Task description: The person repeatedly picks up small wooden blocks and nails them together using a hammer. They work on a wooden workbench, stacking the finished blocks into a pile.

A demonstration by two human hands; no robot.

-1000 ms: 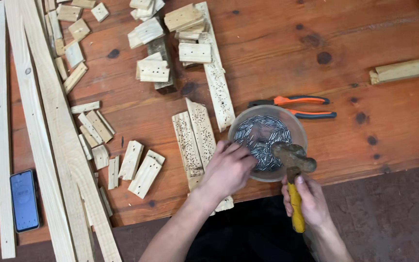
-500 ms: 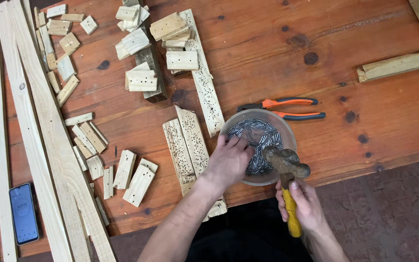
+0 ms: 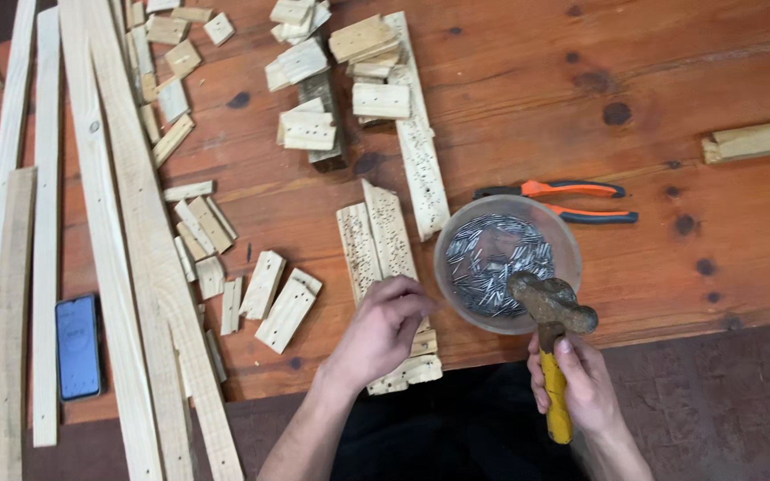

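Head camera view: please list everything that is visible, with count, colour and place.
Table: one, reddish-brown wood, fills the view.
Long slats: several, pale wood, left side.
Small wood blocks: many, pale, scattered left and top centre.
Perforated strips: three, pale, centre.
Bowl: one, clear, beside the strips.
Nails: many, grey, inside the bowl.
Pliers: one, orange and black handles, behind the bowl.
Phone: one, dark, lower left.
Plank: one, pale, right edge.
Hammer: one, rusty head, yellow handle, over the bowl's rim.
Left hand: fingers curled, over the strips.
Right hand: grips the hammer.

place: woodworking workshop — wooden bench | slats | nails | hammer | pliers
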